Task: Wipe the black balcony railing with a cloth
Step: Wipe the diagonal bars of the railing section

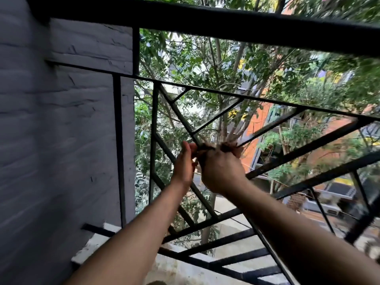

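Both hands working a dark cloth at a railing joint.
The left hand [185, 164] and right hand [221, 170] are reaching up to where thin slanting bars of the black railing [205, 19] are meeting. The right hand is curling its fingers round the bunched cloth [227, 148], pressed against the bars. The left hand is pinching the cloth's other end. A grey wall [61, 120] is standing left, trees [205, 64] beyond.
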The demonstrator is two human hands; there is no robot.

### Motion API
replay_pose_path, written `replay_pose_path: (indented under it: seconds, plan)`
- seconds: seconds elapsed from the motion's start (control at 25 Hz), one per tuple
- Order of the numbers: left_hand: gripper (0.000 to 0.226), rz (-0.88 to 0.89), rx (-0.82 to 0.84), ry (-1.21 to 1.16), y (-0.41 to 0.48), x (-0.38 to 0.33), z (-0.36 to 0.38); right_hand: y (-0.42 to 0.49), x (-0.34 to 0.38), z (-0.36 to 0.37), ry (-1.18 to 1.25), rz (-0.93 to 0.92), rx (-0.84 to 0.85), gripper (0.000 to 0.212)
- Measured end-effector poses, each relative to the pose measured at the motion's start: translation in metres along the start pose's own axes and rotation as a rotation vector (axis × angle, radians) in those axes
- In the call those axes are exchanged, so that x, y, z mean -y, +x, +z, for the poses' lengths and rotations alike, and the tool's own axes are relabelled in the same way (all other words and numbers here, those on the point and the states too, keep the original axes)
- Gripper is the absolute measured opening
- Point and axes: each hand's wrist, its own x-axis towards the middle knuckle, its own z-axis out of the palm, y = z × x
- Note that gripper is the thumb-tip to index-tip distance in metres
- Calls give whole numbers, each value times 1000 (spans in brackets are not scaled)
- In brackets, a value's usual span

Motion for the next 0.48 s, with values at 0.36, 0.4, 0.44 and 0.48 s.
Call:
replay_pose_path:
  seconds: [0.36, 0.4, 0.44, 0.48]
  plan:
    - [76, -108, 32, -214, 19, 0, -24, 27, 46, -1, 1017, 265, -170, 41]
    - [82, -99, -1, -173, 20, -1, -24, 14, 26, 1, 557, 59, -87, 52]
    - [88, -95, -28, -116, 19, -4, -23, -2, 10, -4, 199, -89, -12, 56]
    - [93, -98, -16, -101, 18, -3, -22, -15, -2, -8, -83, -172, 45, 52]
